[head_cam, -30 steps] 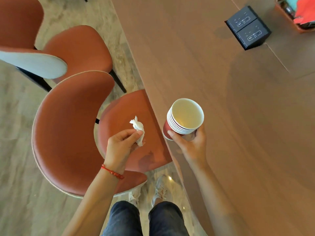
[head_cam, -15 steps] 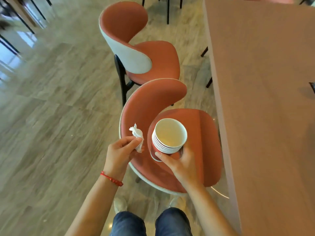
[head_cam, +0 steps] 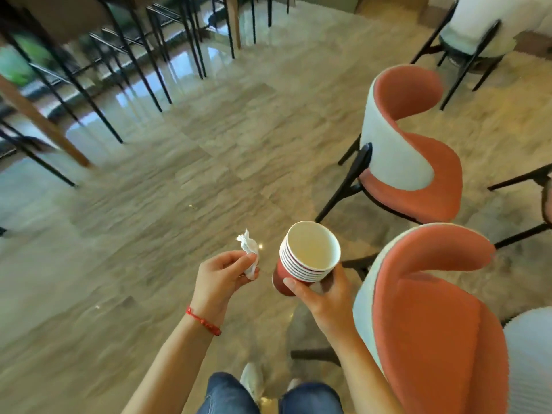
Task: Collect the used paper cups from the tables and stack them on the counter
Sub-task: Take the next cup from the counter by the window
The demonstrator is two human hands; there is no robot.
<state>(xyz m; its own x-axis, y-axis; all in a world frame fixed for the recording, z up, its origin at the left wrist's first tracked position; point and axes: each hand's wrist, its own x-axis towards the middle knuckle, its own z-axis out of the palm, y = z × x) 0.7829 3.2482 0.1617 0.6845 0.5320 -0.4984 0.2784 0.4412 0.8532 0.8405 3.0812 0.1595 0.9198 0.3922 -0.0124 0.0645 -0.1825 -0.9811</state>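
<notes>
My right hand (head_cam: 321,294) grips a stack of several nested red paper cups (head_cam: 307,255) with white rims, held upright at chest height over the floor; the top cup looks empty inside. My left hand (head_cam: 222,274) pinches a crumpled white tissue (head_cam: 249,252) just left of the cups. Both forearms reach forward from the bottom of the view. No table or counter is in sight.
Two orange-and-white chairs stand to my right, one close by (head_cam: 430,318) and one farther (head_cam: 409,150). Black stool and table legs (head_cam: 134,55) crowd the upper left. A white chair (head_cam: 478,31) sits at the far right. Polished stone floor (head_cam: 179,174) stretches ahead.
The view has swung left, away from the brown table, which has left the frame. Both hands keep their hold on the cups and tissue, now over open floor instead of the chair seat.
</notes>
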